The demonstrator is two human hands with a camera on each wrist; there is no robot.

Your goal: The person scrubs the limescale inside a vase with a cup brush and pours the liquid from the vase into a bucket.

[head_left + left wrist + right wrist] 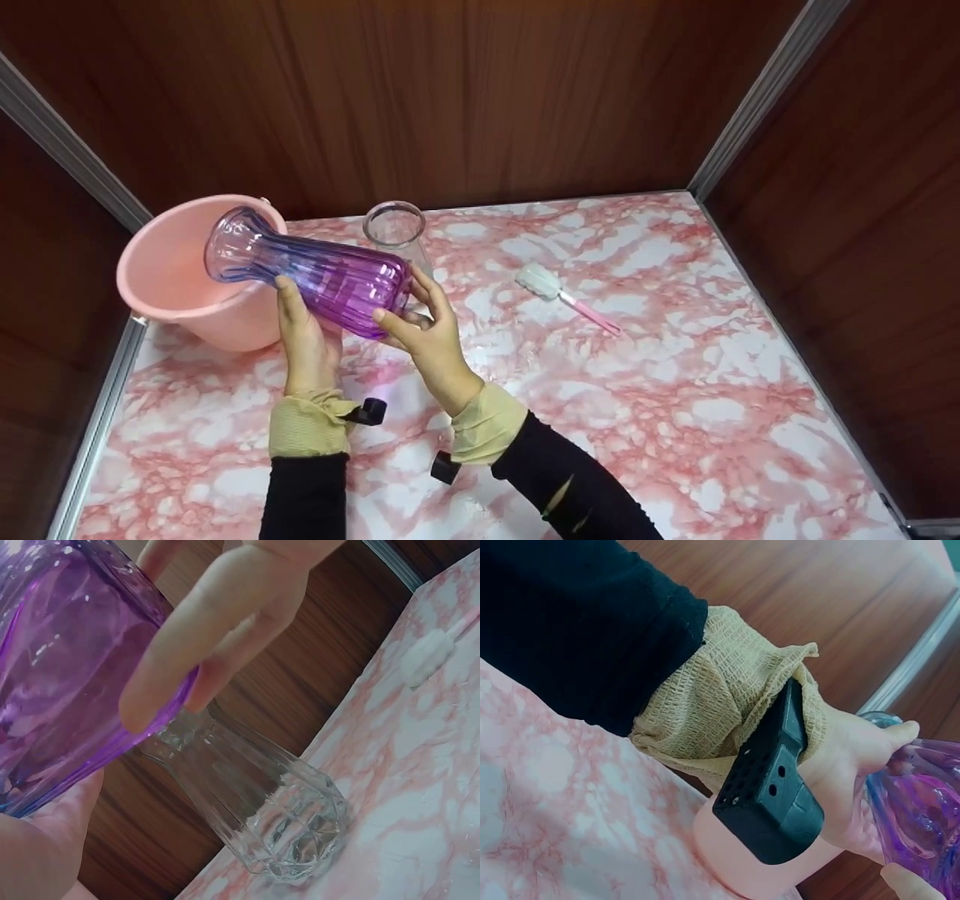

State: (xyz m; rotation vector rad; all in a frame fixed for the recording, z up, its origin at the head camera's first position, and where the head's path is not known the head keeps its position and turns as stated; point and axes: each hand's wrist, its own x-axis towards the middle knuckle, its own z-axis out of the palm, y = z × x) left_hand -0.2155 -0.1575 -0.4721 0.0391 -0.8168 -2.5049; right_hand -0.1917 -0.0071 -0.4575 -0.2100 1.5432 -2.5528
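Observation:
A ribbed glass vase (pixel 341 281), purple at its base and bluish toward a clear flared mouth, lies nearly sideways in the air between both hands. Its mouth overlaps the pink bucket (pixel 244 326) in the head view. From below, my left hand (pixel 309 341) holds the vase near the middle, thumb along its side and most fingers hidden. My right hand (pixel 435 341) grips the base end, thumb on the near side and fingers around the bottom. In the left wrist view, right-hand fingers (pixel 202 622) press against the purple glass.
Behind the purple vase stands a clear glass vase (pixel 262 802) with a faceted bottom. To the right, a white sponge brush (pixel 538 280) with a pink handle lies on the marble-patterned table (pixel 637 420). Brown wooden panels (pixel 465 97) enclose the back and sides.

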